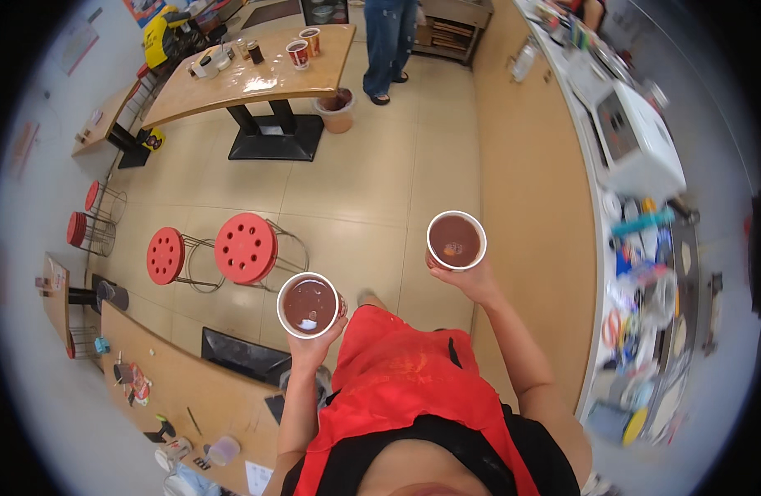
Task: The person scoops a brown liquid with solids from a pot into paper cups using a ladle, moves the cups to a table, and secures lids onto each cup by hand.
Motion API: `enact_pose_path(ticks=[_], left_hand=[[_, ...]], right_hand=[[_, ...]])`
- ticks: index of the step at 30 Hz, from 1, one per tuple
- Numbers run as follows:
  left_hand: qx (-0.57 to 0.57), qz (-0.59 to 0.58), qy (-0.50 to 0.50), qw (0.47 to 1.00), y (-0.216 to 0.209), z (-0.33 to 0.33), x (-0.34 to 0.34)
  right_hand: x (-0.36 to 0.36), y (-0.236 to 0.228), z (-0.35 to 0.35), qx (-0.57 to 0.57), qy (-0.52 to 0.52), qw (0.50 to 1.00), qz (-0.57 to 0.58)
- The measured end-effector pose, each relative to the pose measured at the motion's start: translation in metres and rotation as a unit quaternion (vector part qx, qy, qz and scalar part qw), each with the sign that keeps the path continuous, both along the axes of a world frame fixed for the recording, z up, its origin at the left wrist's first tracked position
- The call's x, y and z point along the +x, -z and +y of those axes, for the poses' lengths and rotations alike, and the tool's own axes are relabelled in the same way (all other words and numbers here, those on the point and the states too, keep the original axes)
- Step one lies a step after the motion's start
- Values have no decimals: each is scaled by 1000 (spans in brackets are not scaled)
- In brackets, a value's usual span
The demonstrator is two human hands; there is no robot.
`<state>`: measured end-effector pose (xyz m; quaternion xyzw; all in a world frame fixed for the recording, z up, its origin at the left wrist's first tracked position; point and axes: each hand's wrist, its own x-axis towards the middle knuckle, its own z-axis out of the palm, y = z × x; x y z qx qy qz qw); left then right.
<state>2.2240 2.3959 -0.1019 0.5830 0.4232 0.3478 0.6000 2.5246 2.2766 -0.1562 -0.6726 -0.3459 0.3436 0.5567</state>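
My left hand (313,345) is wrapped round a paper cup (309,306) filled close to its white rim with dark reddish-brown liquid. A second cup of the same kind (456,240), also nearly full, is in my right hand (473,279). Both cups are held out in front of me, upright and apart, above the floor. The cups hide part of my fingers. Below them shows the red apron (405,364) that I wear.
Red round stools (246,248) stand at the left. Ahead is a wooden table (207,93) bearing two more cups (298,54); a person in jeans (389,41) stands beside it, near a bin (337,112). A long counter (537,198) runs along my right. A cluttered table (232,405) is near left.
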Motion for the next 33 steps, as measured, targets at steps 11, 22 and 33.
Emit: enact_pose_path(ticks=[11,22,33], left_hand=[[49,5,-24,998,91,330,214],[19,-55,-95,994,186,577,409],[48,8,-222,974,276,682,512]], right_hand=[[214,29,379,5,-44,999,12],[363,99,706,35,-133,990,-38],[421,186,865,14,-287,958,7]])
